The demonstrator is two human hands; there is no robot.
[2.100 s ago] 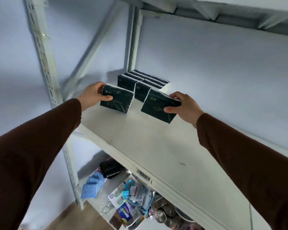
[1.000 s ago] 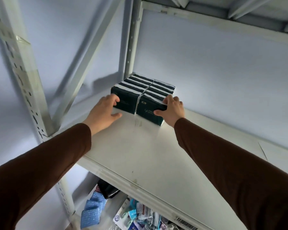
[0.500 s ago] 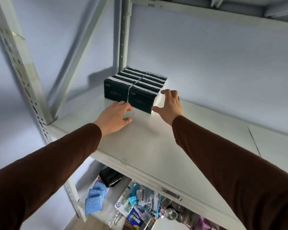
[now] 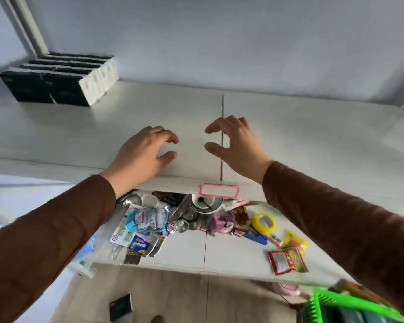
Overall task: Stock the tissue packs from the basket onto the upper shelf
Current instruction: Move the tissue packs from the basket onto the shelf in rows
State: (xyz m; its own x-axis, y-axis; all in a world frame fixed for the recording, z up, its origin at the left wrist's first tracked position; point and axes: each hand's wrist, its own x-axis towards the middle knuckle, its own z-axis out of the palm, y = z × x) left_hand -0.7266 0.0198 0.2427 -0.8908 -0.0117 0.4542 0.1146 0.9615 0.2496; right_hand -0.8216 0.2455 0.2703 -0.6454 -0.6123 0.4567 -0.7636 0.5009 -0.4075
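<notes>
Several dark green tissue packs [image 4: 56, 85] stand in two tight rows at the back left corner of the white upper shelf [image 4: 313, 136]. My left hand [image 4: 145, 155] and my right hand [image 4: 233, 145] hover empty over the shelf's front edge, fingers curled and apart, well to the right of the packs. A green basket [image 4: 336, 304] shows at the bottom right, partly behind my right sleeve. One dark pack [image 4: 120, 307] lies on the wooden floor below.
The lower shelf [image 4: 184, 250] carries assorted small goods: plastic packets [image 4: 145, 227], metal bowls [image 4: 204, 203], a yellow tape roll [image 4: 264, 222] and red snack bags [image 4: 287, 259]. A red-framed label [image 4: 218, 190] sits on the upper shelf's front edge. A grey upright [image 4: 28, 26] rises at the back left.
Both hands let go of the packs and drew back from the stack to the shelf's front edge. The view swung right and down, bringing the lower shelf, floor and basket into sight.
</notes>
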